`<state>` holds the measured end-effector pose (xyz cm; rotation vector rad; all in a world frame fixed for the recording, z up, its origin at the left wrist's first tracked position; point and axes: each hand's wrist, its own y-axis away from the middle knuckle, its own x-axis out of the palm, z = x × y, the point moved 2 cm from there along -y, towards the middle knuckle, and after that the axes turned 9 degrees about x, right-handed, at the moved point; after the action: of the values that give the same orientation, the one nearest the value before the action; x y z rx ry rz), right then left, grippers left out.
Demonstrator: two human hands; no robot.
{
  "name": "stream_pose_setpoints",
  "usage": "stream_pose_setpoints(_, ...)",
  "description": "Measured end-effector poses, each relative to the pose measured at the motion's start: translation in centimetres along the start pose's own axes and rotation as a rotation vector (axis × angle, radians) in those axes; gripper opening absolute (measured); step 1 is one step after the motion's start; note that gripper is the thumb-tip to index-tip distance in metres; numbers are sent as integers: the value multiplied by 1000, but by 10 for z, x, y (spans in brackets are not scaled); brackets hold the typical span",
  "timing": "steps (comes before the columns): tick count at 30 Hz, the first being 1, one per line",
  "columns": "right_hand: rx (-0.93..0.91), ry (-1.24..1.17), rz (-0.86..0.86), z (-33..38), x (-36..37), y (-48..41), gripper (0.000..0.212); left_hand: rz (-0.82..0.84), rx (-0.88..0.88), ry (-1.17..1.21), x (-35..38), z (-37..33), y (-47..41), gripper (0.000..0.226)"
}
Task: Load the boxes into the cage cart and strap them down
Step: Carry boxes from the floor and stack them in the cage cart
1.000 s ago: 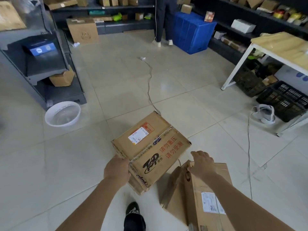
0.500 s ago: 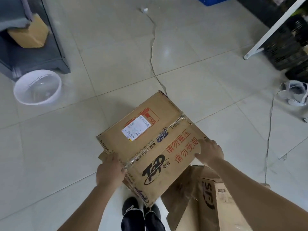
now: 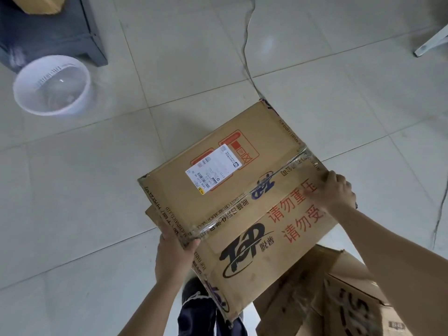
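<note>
View from above of a taped cardboard box held between two bare hands over a pale tiled floor. The box sits skewed, one corner pointing away from the person, and its clear tape seam runs diagonally from near left to far right. The hands hold it at opposite ends of that seam. The left hand clamps the near-left edge, thumb on top and fingers hidden underneath. The right hand curls over the far-right edge. A white shipping label lies on the far half of the lid.

The box seems tilted and clear of the floor, with its weight between the hands. A second cardboard box lies on the floor at the near right, partly under the first. The cage cart is not in view, so the carry direction cannot be told. A white plastic basin and a dark shelf base stand at the far left.
</note>
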<state>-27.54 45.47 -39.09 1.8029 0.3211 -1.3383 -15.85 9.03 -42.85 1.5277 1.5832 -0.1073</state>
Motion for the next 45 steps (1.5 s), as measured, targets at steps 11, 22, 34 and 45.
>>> stream_pose_setpoints(11,29,-146,69,3,-13,27,56,-57,-215,138,-37,-9,18,44)
stream_pose_setpoints(22,-180,-180,-38,41,-98,157,64,-348,-203,377,-160,-21,118,27)
stream_pose_setpoints(34,-623,-284,-140,119,-180,341,77,-804,-281,534,-292,15,284,26)
stream_pose_setpoints(45,-1012,-333,-72,175,-182,565,65,-1176,-394,611,-391,108,460,34)
